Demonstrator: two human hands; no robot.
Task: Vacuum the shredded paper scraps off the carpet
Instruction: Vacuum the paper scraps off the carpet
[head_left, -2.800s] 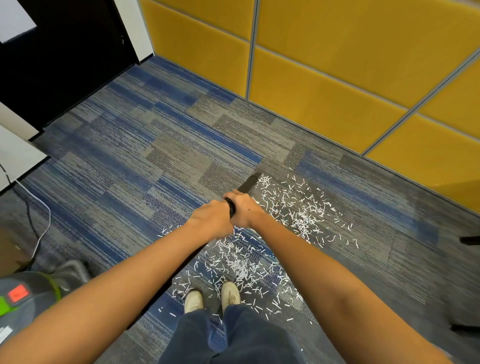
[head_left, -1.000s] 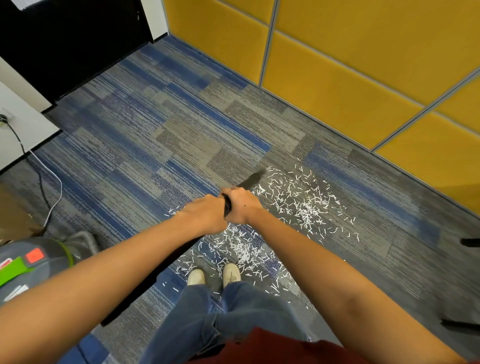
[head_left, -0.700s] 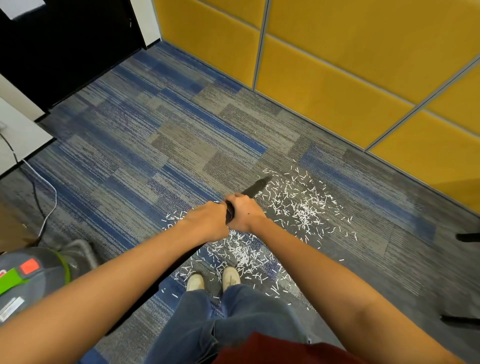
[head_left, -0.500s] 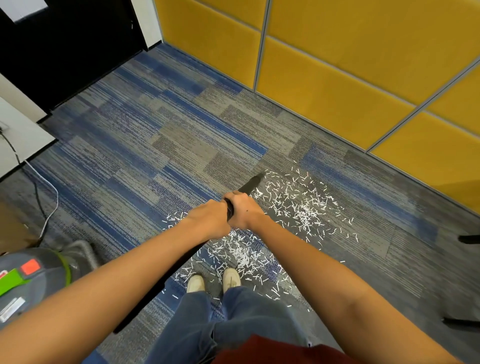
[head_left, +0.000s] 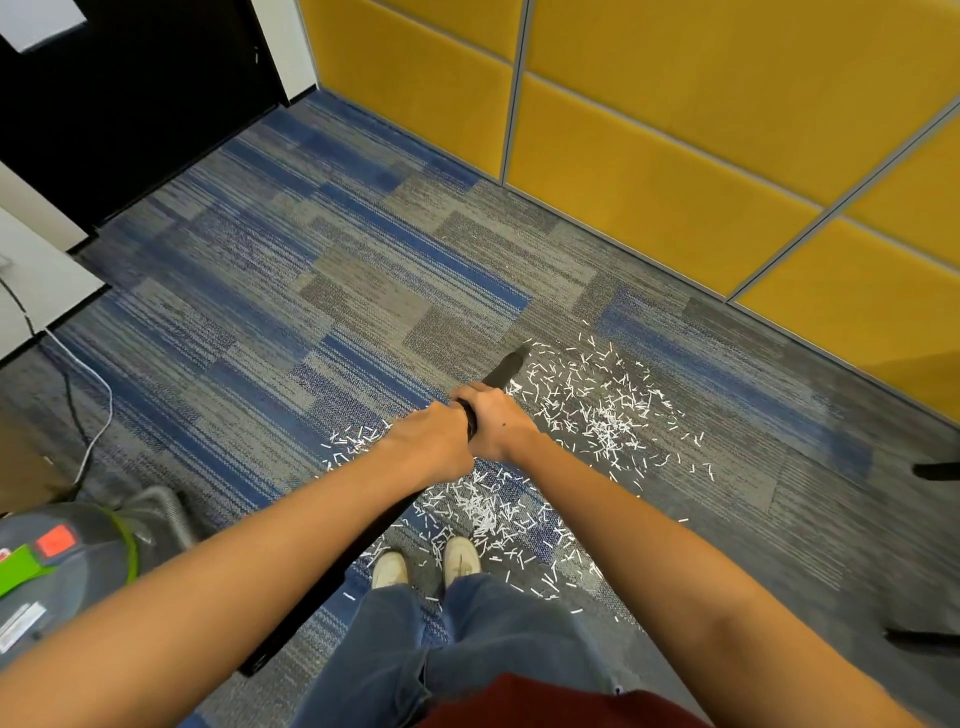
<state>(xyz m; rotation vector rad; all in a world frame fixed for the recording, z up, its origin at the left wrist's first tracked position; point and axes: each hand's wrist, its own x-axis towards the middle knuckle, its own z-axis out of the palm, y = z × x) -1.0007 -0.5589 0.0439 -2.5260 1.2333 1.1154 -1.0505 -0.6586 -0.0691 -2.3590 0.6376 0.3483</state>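
Black plastic vacuum wand (head_left: 503, 370), gripped by left hand (head_left: 434, 441) and right hand (head_left: 498, 421), nozzle beside white shredded paper scraps (head_left: 597, 410) on blue-grey striped carpet (head_left: 311, 291).

Left forearm (head_left: 234, 587), right forearm (head_left: 675, 561): bare along whole visible length. Left hand (head_left: 434, 441), right hand (head_left: 501, 423): bare. Small dark dot on back of right hand. Jeans (head_left: 467, 649): blue denim, loose legs, faded, creased, hems falling over shoe tops. Left shoe (head_left: 389, 569), right shoe (head_left: 461, 557): matching pair, cream/off-white, rounded toes, only front parts showing. Shirt (head_left: 545, 701): dark red, plain fabric, only strip at bottom frame edge visible, cut unclear.
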